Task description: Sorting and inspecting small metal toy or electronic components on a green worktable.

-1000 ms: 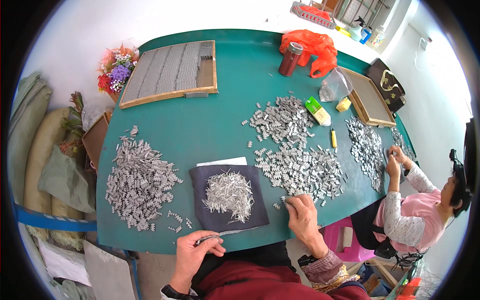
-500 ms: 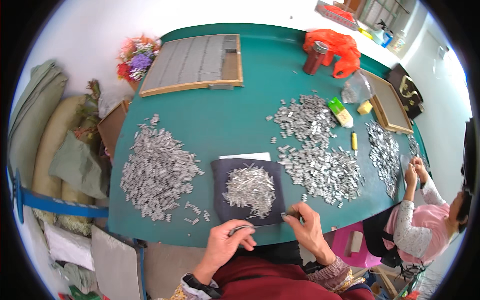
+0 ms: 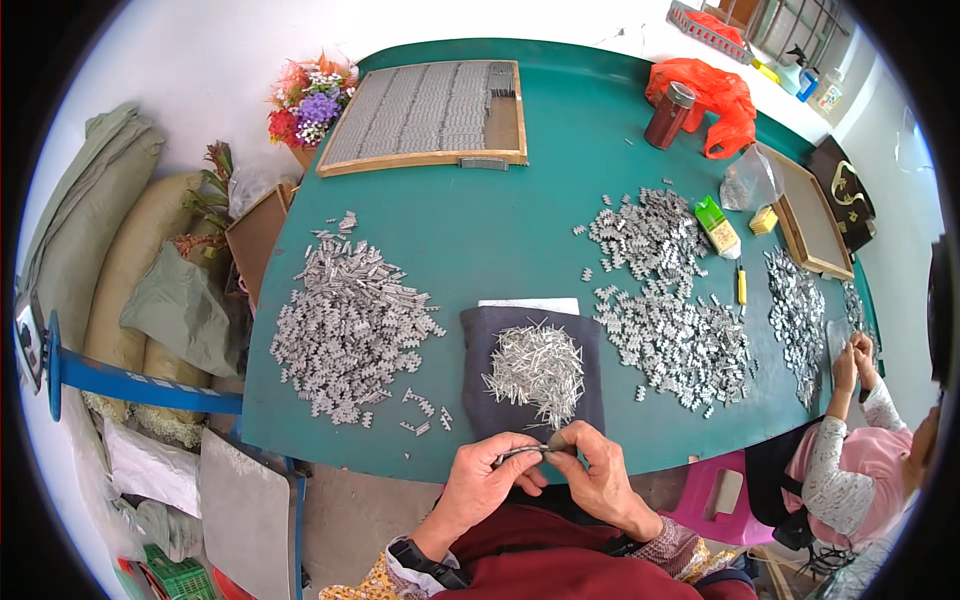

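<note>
At the near edge of the table, my left hand (image 3: 480, 490) and my right hand (image 3: 603, 482) meet, fingertips almost touching. Pinched in the left one is a small dark grey metal piece (image 3: 522, 452). My right thumb and forefinger are closed at its end; what they grip is hidden. Just beyond my fingers, a heap of thin silvery metal pins (image 3: 537, 368) lies on a dark folded cloth (image 3: 484, 425). To the left is a large pile of small grey toothed metal pieces (image 3: 345, 335); two similar piles, a nearer one (image 3: 675, 345) and a farther one (image 3: 650, 235), lie to the right.
A wooden-framed tray (image 3: 420, 115) filled with rows of grey pieces sits at the back left. Toward the back right are a dark red flask (image 3: 669, 116), an orange plastic bag (image 3: 715, 95) and another tray (image 3: 808, 215). A co-worker's hands (image 3: 855, 360) work at the right edge.
My hands have come together from apart, the right moving left toward the left one. The thin length that showed between them is no longer visible. The whole view has shifted slightly.
</note>
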The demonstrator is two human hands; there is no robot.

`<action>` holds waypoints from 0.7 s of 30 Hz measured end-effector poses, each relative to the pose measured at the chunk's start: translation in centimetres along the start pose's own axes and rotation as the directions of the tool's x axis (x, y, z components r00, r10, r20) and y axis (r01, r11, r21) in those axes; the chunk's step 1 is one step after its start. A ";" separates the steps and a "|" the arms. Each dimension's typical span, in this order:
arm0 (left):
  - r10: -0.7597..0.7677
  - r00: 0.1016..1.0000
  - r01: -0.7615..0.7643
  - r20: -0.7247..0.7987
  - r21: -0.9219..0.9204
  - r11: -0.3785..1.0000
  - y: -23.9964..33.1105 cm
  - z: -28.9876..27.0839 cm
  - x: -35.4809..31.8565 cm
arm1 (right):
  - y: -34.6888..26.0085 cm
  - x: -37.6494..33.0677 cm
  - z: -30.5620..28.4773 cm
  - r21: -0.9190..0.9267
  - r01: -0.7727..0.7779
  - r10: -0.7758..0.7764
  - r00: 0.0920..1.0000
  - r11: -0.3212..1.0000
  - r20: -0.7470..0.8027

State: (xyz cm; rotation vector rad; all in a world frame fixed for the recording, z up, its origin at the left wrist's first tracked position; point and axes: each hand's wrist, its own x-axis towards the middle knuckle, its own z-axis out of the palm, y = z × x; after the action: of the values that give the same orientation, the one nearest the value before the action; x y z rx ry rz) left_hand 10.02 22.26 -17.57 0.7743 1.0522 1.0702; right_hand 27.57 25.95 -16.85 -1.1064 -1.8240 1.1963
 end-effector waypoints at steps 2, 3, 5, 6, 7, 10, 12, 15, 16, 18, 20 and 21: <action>0.017 1.000 -0.017 0.005 0.063 0.998 0.0 -0.1 0.0 | 0.0 0.0 0.0 0.032 -0.015 0.015 1.000 0.999 -0.015; 0.014 1.000 -0.015 0.009 0.061 0.998 0.1 -0.1 0.0 | -0.2 -0.1 0.0 0.037 -0.036 0.036 0.999 0.999 -0.004; 0.033 0.999 -0.033 -0.005 0.082 0.996 0.4 0.0 -0.1 | -0.3 0.0 -0.1 0.043 -0.059 0.058 0.998 0.997 0.006; 0.032 0.999 -0.031 -0.005 0.082 0.996 0.4 0.0 0.0 | -0.2 0.0 -0.1 0.022 -0.011 0.011 1.000 1.000 0.000; 0.035 0.999 -0.034 -0.005 0.077 0.996 0.4 0.0 0.0 | -0.2 0.1 -0.1 0.002 0.037 -0.037 0.999 0.999 -0.005; 0.056 0.998 -0.055 -0.008 0.124 0.991 0.5 0.0 0.1 | -0.1 0.2 0.0 -0.074 0.104 -0.105 0.994 0.992 -0.009; 0.076 0.997 -0.073 -0.010 0.175 0.982 0.6 0.2 0.1 | 0.1 0.3 0.0 -0.088 0.126 -0.128 0.992 0.988 -0.016; 0.096 0.995 -0.093 -0.004 0.222 0.970 0.6 0.2 0.1 | 0.2 0.3 -0.1 -0.095 0.144 -0.146 0.989 0.985 -0.017; 0.086 0.996 -0.083 -0.009 0.185 0.979 0.6 0.3 0.1 | 0.2 0.3 -0.2 -0.091 0.140 -0.141 0.990 0.986 -0.011; 0.074 0.997 -0.071 -0.014 0.149 0.986 0.5 0.3 0.0 | 0.2 0.3 -0.3 -0.068 0.136 -0.138 0.990 0.988 -0.011; 0.066 0.997 -0.063 -0.050 0.071 0.996 0.5 0.3 0.0 | 0.2 0.2 -0.4 -0.049 0.134 -0.135 0.991 0.990 -0.012; 0.066 0.997 -0.062 -0.047 0.071 0.996 0.5 0.3 0.0 | 0.3 0.2 -0.5 -0.050 0.139 -0.139 0.990 0.989 -0.011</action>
State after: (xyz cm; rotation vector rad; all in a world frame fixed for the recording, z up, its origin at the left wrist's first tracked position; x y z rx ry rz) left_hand 10.17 22.39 -16.99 0.8461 1.1178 1.1171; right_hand 28.02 26.35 -16.94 -0.9943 -1.8954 1.0653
